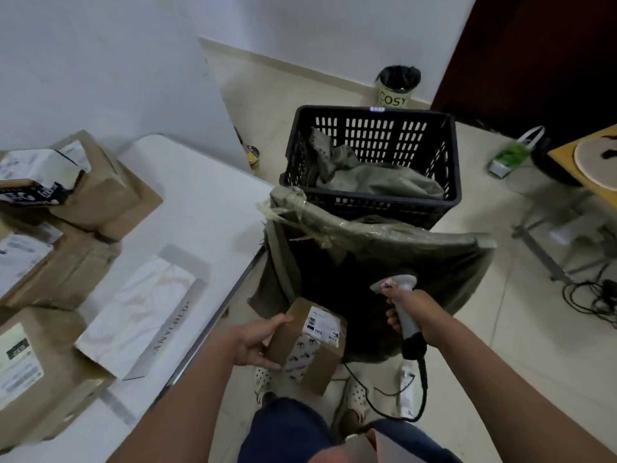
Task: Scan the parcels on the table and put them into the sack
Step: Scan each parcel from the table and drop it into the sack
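My left hand (255,342) grips a small brown cardboard parcel (310,345) with a white label on top, held over the floor just off the table's right edge. My right hand (414,312) grips a grey and black handheld scanner (402,305), its head tipped toward the parcel's label. Right behind both hands gapes the open mouth of the olive-green sack (377,242), dark inside. Several more brown parcels (100,192) with white labels lie on the left of the white table (207,202), beside a flat white box (140,315).
A black plastic crate (370,135) holding crumpled green sacking stands behind the sack. A small lined bin (397,88) sits by the far wall. Cables (594,299), a metal stand and a yellow table (587,158) crowd the right. The scanner's cord (394,406) trails by my feet.
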